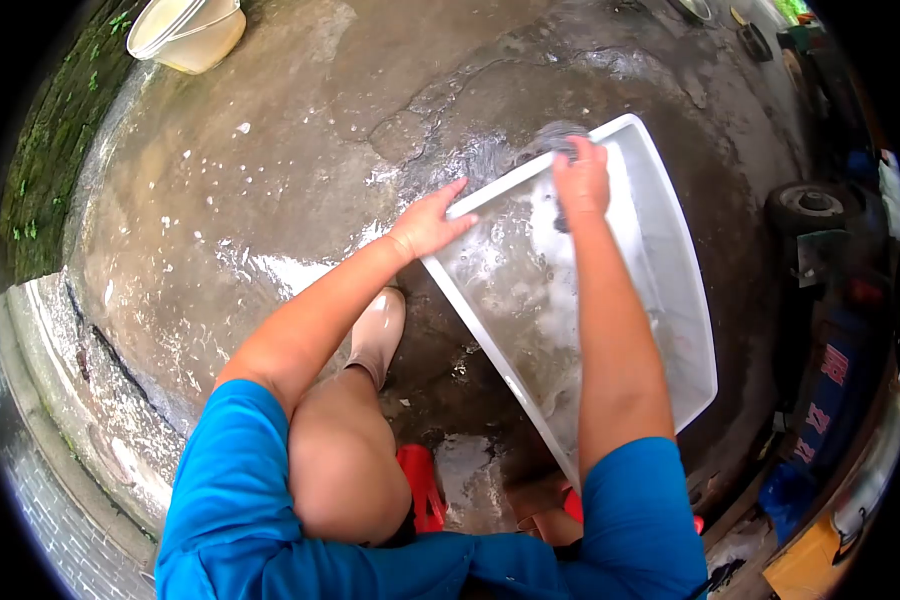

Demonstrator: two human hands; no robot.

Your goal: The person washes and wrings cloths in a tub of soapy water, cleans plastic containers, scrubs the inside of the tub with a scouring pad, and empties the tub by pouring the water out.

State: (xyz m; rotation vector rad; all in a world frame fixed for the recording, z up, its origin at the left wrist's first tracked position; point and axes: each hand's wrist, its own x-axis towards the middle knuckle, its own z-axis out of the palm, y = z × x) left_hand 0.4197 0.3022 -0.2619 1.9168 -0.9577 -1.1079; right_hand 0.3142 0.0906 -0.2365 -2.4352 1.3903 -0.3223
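Note:
A white rectangular plastic tub point(660, 235) is tilted in front of me, its near long rim running from upper left to lower right. White suds and wet streaks show on its inside. My left hand point(433, 224) grips the tub's left corner, thumb and fingers on either side of the rim. My right hand point(583, 182) is closed round a grey scouring pad point(562, 138) at the far rim. The pad is blurred by motion, and part of it is hidden under the fingers.
Wet, cracked concrete point(300, 130) with foam spots surrounds the tub. A cream bucket point(195, 38) stands at the far left by a mossy edge point(55, 175). My boot point(378, 325) is beside the tub. A wheel point(812, 203) and clutter line the right side.

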